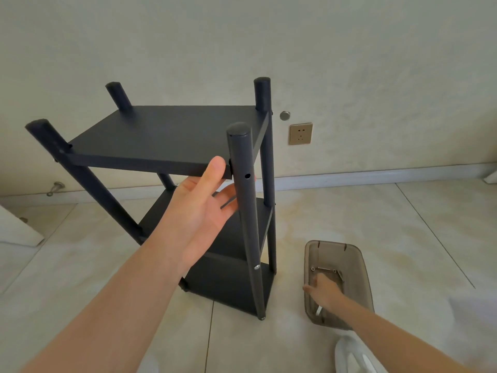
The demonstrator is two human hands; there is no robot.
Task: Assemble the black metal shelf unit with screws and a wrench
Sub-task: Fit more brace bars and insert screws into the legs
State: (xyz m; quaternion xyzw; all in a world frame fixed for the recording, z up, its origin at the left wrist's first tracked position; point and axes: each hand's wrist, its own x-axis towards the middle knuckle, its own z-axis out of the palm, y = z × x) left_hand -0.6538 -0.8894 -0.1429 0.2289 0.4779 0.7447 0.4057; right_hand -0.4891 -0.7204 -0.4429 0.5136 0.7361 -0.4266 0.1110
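Seen from my remote station: the black shelf unit (166,138) stands upright on the tiled floor (376,216), three shelves deep, its lower shelves largely hidden behind my left forearm. The fingertips of the left grip (204,203) are cut off from view behind the nearest post (242,200), and the post at the unit's back left shows only in pieces above and below the top shelf.

To the right of the unit, the right grip (322,289) reaches down into a brown see-through tub (360,265). Its fingers are turned away from the camera, so I cannot tell whether they are clenched on anything. Small pale metal parts (326,270) lie in the tub just beyond the knuckles, too small to name. A whitish sliver (318,309) beside the wrist is equally unclear.

The left grip grasps the unit's top shelf at its near right corner, thumb laid up the front edge, fingers spread wide beneath the board. Beside the thumb, the nearest post shows an empty hole (247,176); farther down the same post sits a silver screw (256,267).

Behind the unit, a brass-coloured socket (300,133) is set in the wall.
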